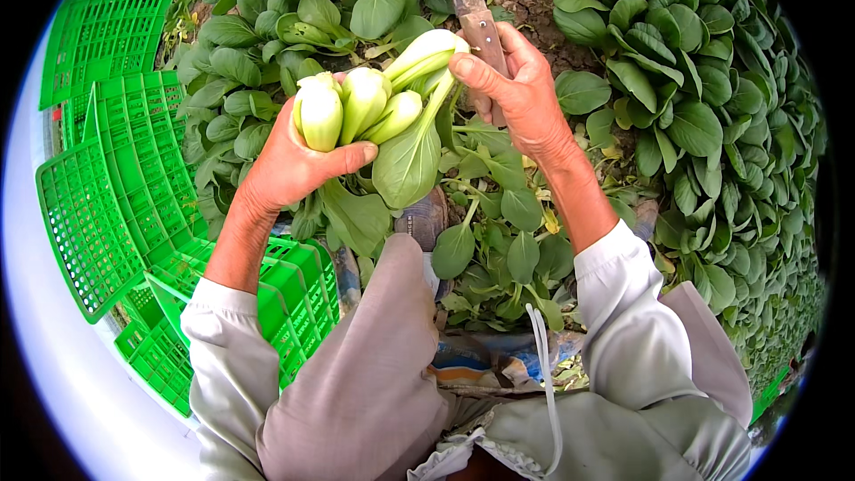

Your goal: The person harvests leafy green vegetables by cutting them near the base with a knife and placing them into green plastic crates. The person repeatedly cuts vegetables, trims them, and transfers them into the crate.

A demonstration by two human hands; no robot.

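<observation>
Several cut bok choy heads (364, 103) are bunched in my left hand (294, 153), their pale bases turned up and their leaves hanging below. My left thumb presses across the front of the bunch. My right hand (514, 83) grips the wooden handle of a knife (482, 37), whose worn, stained blade points away from me. With the thumb of that same hand I touch the base of another bok choy head (427, 57), which leans against the bunch. A broad leaf (409, 167) hangs under it. Part of my left fingers is hidden behind the stalks.
Green plastic crates (143, 147) stand at the left, one (300, 300) close by my left forearm. Growing bok choy (674, 73) fills the right side, with more plants (267, 47) ahead left. Loose leaves (507, 214) lie on the ground between my feet, near a shoe (422, 220).
</observation>
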